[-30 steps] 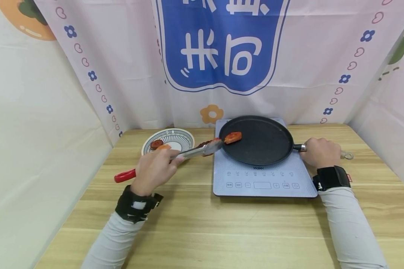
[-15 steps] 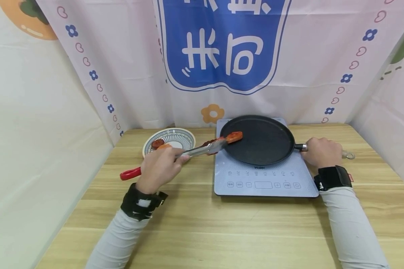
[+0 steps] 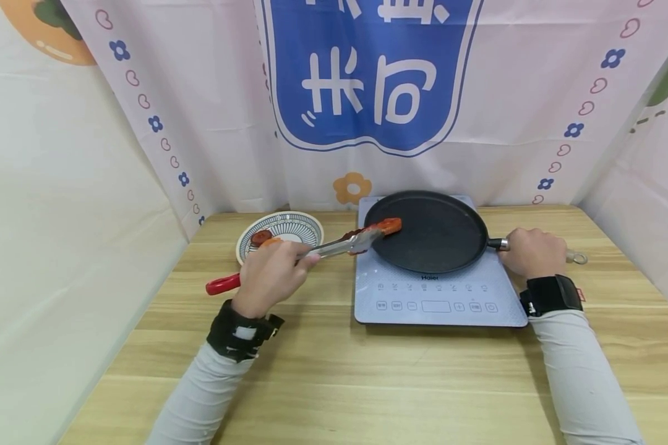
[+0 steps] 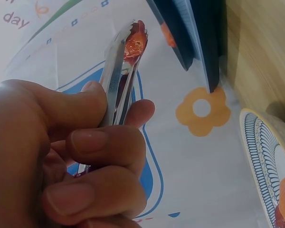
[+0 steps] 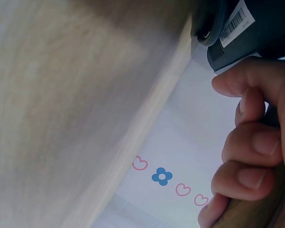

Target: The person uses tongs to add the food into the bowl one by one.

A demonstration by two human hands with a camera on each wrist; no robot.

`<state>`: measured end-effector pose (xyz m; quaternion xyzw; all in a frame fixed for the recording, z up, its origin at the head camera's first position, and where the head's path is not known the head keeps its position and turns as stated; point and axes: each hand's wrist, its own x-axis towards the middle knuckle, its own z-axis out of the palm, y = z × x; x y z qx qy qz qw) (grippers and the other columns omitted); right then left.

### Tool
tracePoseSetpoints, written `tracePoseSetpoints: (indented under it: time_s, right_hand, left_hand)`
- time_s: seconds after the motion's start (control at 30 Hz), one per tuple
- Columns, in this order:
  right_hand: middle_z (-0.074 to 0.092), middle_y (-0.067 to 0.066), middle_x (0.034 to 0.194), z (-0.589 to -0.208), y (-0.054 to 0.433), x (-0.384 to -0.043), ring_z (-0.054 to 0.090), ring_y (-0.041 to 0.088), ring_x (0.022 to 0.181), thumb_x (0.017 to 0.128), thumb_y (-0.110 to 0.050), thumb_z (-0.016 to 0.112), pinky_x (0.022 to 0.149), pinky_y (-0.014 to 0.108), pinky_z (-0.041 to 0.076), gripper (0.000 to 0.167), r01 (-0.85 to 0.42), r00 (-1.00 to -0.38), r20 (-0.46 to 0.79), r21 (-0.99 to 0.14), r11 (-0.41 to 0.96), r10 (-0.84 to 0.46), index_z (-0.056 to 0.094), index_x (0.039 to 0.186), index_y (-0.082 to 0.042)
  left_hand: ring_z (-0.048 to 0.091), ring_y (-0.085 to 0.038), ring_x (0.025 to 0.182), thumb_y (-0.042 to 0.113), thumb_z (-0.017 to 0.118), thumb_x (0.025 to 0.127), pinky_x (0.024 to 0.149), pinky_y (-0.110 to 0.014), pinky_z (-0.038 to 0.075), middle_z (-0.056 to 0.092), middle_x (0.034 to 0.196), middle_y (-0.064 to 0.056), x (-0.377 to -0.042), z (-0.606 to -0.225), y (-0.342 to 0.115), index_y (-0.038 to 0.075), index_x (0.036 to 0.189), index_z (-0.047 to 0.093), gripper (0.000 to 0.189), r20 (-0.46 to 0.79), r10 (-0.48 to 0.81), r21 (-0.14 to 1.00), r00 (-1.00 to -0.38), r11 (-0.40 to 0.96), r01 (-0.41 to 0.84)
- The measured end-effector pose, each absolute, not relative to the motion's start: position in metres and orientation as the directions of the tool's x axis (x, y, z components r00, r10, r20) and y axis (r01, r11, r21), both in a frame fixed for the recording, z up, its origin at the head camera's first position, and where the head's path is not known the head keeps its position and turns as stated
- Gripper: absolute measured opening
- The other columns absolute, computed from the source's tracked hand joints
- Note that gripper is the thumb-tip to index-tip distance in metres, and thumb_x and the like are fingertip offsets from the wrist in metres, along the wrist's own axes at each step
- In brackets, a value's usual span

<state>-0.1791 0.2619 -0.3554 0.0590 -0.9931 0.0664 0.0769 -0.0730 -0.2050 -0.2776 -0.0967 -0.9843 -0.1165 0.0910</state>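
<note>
Pan (image 3: 434,238) on Haier cooktop (image 3: 436,295)

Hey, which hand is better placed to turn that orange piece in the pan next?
Probably the left hand: it holds the tongs, whose tips are close to the orange piece in the pan. The right hand holds the handle on the opposite side, so seems better suited to steadying.

Left hand (image 3: 273,275) farther right, tongs (image 3: 334,248) farther over black pan (image 3: 436,244)
</note>
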Motion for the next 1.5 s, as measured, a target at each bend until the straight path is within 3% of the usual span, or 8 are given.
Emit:
tracePoseSetpoints:
  time_s: [0.63, 0.87, 1.5]
  right_hand:
    - [0.049, 0.005, 0.056, -0.356, 0.263, -0.178, 0.047, 0.029, 0.055, 0.087, -0.022, 0.072, 0.05, 0.043, 0.035, 0.034, -0.136, -0.978, 0.173, -0.114, 0.984, -0.115, 0.059, 0.058, -0.011]
    - [0.049, 0.004, 0.055, -0.356, 0.262, -0.178, 0.048, 0.028, 0.055, 0.086, -0.022, 0.072, 0.05, 0.043, 0.036, 0.034, -0.135, -0.978, 0.178, -0.116, 0.984, -0.113, 0.058, 0.057, -0.012]
    - [0.051, 0.006, 0.057, -0.353, 0.263, -0.177, 0.048, 0.03, 0.056, 0.087, -0.022, 0.071, 0.05, 0.044, 0.037, 0.033, -0.133, -0.983, 0.143, -0.119, 0.984, -0.116, 0.059, 0.059, -0.011]
  left_hand:
    - [0.046, -0.016, 0.055, 0.044, 0.067, 0.103, 0.051, -0.033, 0.029, 0.048, 0.061, 0.006, -0.078, -0.276, -0.189, 0.024, 0.09, 0.076, 0.026, 0.253, 0.197, 0.162, -0.947, 0.957, 0.242]
    - [0.046, -0.017, 0.055, 0.042, 0.065, 0.104, 0.05, -0.031, 0.028, 0.051, 0.064, 0.004, -0.082, -0.276, -0.182, 0.022, 0.104, 0.08, 0.025, 0.216, 0.195, 0.209, -0.957, 0.948, 0.241]
    - [0.048, -0.018, 0.058, 0.045, 0.064, 0.105, 0.049, -0.029, 0.026, 0.053, 0.066, 0.004, -0.091, -0.277, -0.163, 0.024, 0.116, 0.081, 0.029, 0.149, 0.167, 0.243, -0.975, 0.949, 0.2]
